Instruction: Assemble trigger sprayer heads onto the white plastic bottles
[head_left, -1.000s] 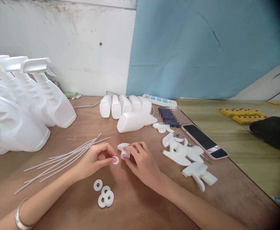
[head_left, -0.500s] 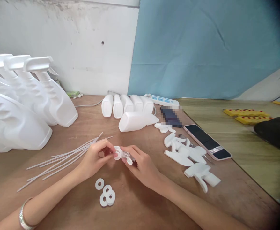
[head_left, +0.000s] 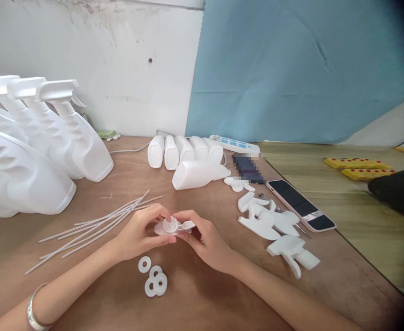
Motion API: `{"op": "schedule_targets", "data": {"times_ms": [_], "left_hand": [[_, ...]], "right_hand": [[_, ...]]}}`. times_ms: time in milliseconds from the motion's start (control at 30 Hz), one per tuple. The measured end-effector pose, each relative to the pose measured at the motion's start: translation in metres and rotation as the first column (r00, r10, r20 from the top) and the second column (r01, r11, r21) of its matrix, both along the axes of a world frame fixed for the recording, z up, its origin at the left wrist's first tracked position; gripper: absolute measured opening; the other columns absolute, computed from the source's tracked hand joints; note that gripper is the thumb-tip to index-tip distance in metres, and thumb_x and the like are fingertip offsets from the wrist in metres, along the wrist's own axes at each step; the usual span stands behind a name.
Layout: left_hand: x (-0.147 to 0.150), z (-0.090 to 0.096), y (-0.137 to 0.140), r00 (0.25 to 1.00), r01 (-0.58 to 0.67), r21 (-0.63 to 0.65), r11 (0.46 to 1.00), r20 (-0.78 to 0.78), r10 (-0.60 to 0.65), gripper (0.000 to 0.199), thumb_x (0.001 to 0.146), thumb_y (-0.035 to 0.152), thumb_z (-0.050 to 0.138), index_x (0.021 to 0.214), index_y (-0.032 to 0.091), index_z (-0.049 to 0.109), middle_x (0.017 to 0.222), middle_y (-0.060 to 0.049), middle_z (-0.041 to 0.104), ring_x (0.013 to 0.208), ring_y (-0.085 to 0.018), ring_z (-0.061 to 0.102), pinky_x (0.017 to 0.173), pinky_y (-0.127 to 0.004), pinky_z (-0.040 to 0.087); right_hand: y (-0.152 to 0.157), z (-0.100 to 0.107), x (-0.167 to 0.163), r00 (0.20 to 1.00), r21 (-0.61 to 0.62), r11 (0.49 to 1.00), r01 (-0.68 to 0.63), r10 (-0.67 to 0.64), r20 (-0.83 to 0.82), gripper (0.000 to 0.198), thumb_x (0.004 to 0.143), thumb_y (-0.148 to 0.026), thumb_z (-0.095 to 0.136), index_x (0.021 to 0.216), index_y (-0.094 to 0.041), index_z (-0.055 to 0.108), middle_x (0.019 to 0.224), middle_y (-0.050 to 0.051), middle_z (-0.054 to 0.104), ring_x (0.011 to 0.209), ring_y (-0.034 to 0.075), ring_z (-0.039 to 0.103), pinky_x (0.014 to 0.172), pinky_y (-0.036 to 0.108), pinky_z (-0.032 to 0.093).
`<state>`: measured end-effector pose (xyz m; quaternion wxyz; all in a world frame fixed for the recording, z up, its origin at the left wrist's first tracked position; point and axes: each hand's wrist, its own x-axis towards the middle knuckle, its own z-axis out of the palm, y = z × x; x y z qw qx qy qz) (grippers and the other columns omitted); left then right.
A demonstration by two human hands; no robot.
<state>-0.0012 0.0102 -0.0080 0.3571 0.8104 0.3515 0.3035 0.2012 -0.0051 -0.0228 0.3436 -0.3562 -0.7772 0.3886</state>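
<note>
White, the plastic trigger sprayer head (head_left: 171,226) is gripped above the brown wooden table (head_left: 219,305) by fingers of the right hand (head_left: 209,239), as a second ago, and now the left hand (head_left: 143,233) too.

A white spray head (head_left: 171,225) faces upward between fingers (head_left: 192,216).

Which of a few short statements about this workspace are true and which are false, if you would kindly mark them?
1. The left hand and the right hand both touch a white spray head. True.
2. The loose rings are black. False: the loose rings are white.
3. Thin white sticks cross one another. True.
4. A bracelet circles the right forearm. False: the silver bracelet circles the left forearm.
5. The pink-edged phone lies screen up. True.
</note>
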Motion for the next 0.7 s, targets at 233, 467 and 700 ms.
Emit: {"op": "schedule_targets", "data": {"times_ms": [233,467,700], "left_hand": [[-0.0011,-0.0063,0.0015,0.995,0.08,0.286,0.955,-0.074,-0.061,0.015,0.076,0.027,0.063,0.079,0.017,0.052,0.087,-0.004,0.062,0.073,-0.011,0.058,0.065,-0.021,0.045],[0.0028,-0.0054,-0.0031,0.991,0.13,0.457,0.88,-0.09,-0.1,0.011,0.078,0.026,0.061,0.081,0.015,0.06,0.081,-0.005,0.063,0.067,-0.01,0.058,0.06,-0.018,0.046],[0.0011,-0.0082,-0.0032,0.993,0.115,0.492,0.863,-0.072,-0.091,0.009,0.078,0.025,0.061,0.081,0.017,0.064,0.082,-0.005,0.064,0.068,-0.01,0.059,0.062,-0.019,0.047]], "right_hand": [[0.0022,-0.006,0.0048,0.981,0.472,0.881,-0.036,-0.058,0.184,0.026,0.081,-0.018,0.053,0.107,-0.02,0.052,0.105,0.008,0.058,0.092,0.018,0.056,0.079,0.033,0.046],[0.0033,-0.0043,0.0056,0.964,0.62,0.779,-0.094,-0.085,0.254,0.018,0.081,-0.02,0.052,0.098,-0.021,0.058,0.096,0.006,0.06,0.076,0.015,0.054,0.07,0.03,0.045],[0.0033,-0.0023,0.0051,0.955,0.611,0.783,-0.119,-0.078,0.287,0.016,0.081,-0.019,0.051,0.094,-0.02,0.06,0.093,0.006,0.06,0.075,0.015,0.053,0.069,0.03,0.042]]}}
